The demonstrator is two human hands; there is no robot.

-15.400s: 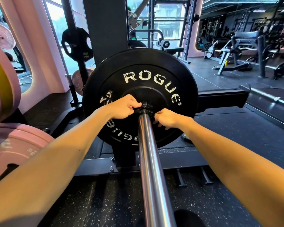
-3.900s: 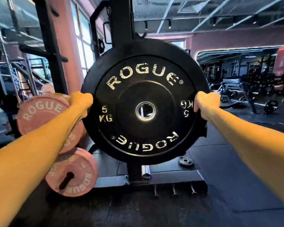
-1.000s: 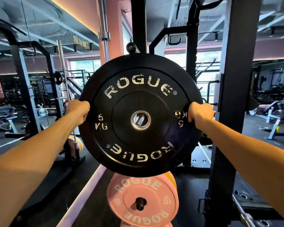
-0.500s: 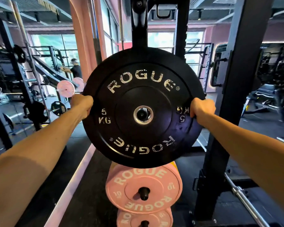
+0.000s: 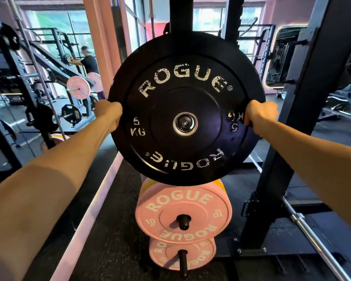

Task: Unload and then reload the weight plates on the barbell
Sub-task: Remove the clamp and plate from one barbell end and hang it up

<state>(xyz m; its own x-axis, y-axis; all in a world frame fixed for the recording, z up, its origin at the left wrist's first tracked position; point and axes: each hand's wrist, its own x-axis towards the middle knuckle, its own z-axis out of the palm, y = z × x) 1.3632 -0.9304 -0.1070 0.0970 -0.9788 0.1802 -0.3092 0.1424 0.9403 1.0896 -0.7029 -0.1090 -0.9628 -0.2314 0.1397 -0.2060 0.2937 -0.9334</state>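
A black 5 kg ROGUE bumper plate (image 5: 182, 94) is held upright in front of me. My left hand (image 5: 107, 113) grips its left rim and my right hand (image 5: 260, 114) grips its right rim. A dark storage peg end (image 5: 185, 123) shows inside the plate's steel centre hole, in front of a black rack upright (image 5: 175, 15). The barbell (image 5: 316, 242) lies low at the lower right, its chrome sleeve running toward the corner.
Two pink ROGUE plates (image 5: 182, 214) (image 5: 181, 253) hang on pegs below the black plate. A thick black rack post (image 5: 304, 98) stands to the right. A pale floor strip (image 5: 85, 222) runs on the left, beside a mirror showing a person (image 5: 88, 59).
The plate was lifted off the barbell and carried to the rack. Over the last second it moved closer to the upright, and a peg end now shows inside its centre hole.
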